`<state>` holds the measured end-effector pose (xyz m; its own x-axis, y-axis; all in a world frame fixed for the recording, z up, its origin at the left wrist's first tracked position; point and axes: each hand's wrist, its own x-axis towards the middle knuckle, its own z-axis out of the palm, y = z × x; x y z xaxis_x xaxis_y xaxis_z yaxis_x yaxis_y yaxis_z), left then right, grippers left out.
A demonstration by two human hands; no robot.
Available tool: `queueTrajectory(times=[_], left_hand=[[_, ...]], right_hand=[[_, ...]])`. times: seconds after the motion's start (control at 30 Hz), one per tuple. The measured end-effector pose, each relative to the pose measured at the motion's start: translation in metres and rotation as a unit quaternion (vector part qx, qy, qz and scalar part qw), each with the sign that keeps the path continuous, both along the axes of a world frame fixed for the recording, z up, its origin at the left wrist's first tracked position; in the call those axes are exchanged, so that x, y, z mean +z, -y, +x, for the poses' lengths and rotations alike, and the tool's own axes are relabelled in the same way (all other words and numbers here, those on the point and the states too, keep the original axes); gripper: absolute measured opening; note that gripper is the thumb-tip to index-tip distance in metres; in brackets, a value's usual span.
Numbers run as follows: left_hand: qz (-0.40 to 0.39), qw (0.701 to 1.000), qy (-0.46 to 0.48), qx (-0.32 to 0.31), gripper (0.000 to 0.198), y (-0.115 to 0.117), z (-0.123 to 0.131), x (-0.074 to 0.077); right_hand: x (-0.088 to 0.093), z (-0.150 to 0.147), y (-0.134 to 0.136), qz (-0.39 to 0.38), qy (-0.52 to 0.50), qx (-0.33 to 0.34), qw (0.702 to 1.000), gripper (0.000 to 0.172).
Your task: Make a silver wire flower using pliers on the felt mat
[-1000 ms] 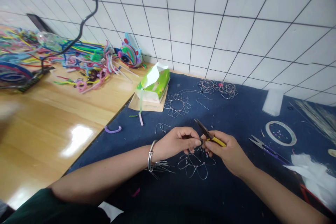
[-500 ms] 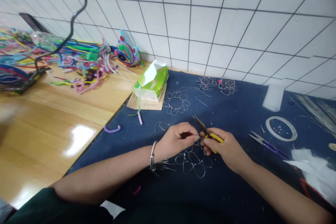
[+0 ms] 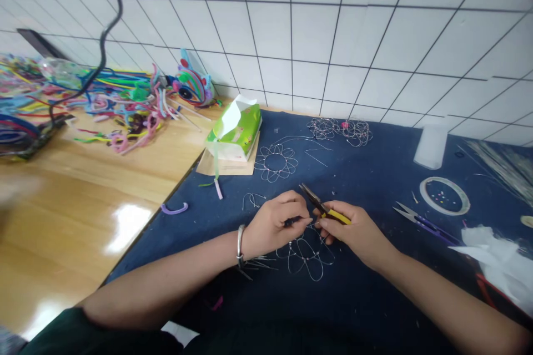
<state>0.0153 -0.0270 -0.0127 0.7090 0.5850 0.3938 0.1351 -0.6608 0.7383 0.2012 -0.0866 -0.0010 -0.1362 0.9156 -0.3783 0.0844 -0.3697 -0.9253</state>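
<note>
My left hand [image 3: 280, 221] is closed, thumb and forefinger pinched on thin wire of a petal-shaped wire piece [image 3: 306, 258]. The wire loops hang below both hands, just over the dark blue cloth. In my right hand [image 3: 353, 230] lies a pair of pliers [image 3: 327, 208] with yellow handles, its dark jaws pointing up and to the left. The thumb and fingertips of that hand are also close to the wire. Where exactly the fingertips meet the wire is too small to make out. A finished-looking wire flower ring [image 3: 276, 163] lies farther back.
A green tissue pack [image 3: 239, 130] stands at back left, near a bundle of wire rings [image 3: 339, 130]. To the right are purple-handled scissors [image 3: 427, 224], a round dish of beads [image 3: 444, 196] and white tissue [image 3: 495, 249]. Colourful pipe cleaners [image 3: 116, 100] cover the wooden table's far left.
The whole view has shifted slightly, so things appear a little farther left. My hands keep the same wire and pliers, with the fingertips moved only slightly.
</note>
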Motion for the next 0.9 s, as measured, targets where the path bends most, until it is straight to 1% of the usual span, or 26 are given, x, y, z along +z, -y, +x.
queueTrajectory(times=[0.17, 0.33, 0.47, 0.57, 0.63, 0.77, 0.83, 0.9], left_hand=[[-0.009, 0.999, -0.02, -0.023, 0.007, -0.0033, -0.0003, 0.0009], [-0.019, 0.999, -0.024, -0.042, 0.008, -0.0037, 0.0001, 0.0017], [-0.052, 0.997, -0.029, -0.055, 0.007, -0.0053, 0.0002, 0.0035], [-0.108, 0.992, -0.037, -0.045, 0.01, -0.0061, -0.0005, 0.0032], [-0.168, 0.985, -0.03, -0.039, 0.013, -0.0056, -0.0008, 0.0014], [-0.312, 0.948, 0.009, -0.058, 0.017, -0.0039, -0.0006, -0.0034], [-0.347, 0.935, 0.022, -0.068, 0.019, -0.0041, -0.0004, -0.0043], [-0.359, 0.93, 0.027, -0.072, 0.019, -0.0051, -0.0004, -0.0042]], right_hand=[[-0.0007, 0.0007, 0.0002, -0.001, 0.007, 0.007, 1.0, 0.026], [-0.0023, 0.0006, 0.0003, -0.009, 0.005, 0.009, 1.0, 0.027], [-0.0035, 0.0016, -0.0004, -0.007, 0.01, 0.004, 1.0, 0.029], [-0.0045, 0.0028, -0.0007, -0.004, 0.011, 0.007, 1.0, 0.03], [-0.0046, 0.0032, -0.001, -0.002, 0.014, 0.013, 1.0, 0.03], [-0.0027, 0.004, -0.0016, 0.009, 0.047, 0.026, 0.999, 0.028], [-0.0011, 0.0058, -0.0011, 0.031, 0.077, 0.039, 0.996, 0.027], [0.0006, 0.0092, -0.0001, 0.065, 0.115, 0.052, 0.99, 0.027]])
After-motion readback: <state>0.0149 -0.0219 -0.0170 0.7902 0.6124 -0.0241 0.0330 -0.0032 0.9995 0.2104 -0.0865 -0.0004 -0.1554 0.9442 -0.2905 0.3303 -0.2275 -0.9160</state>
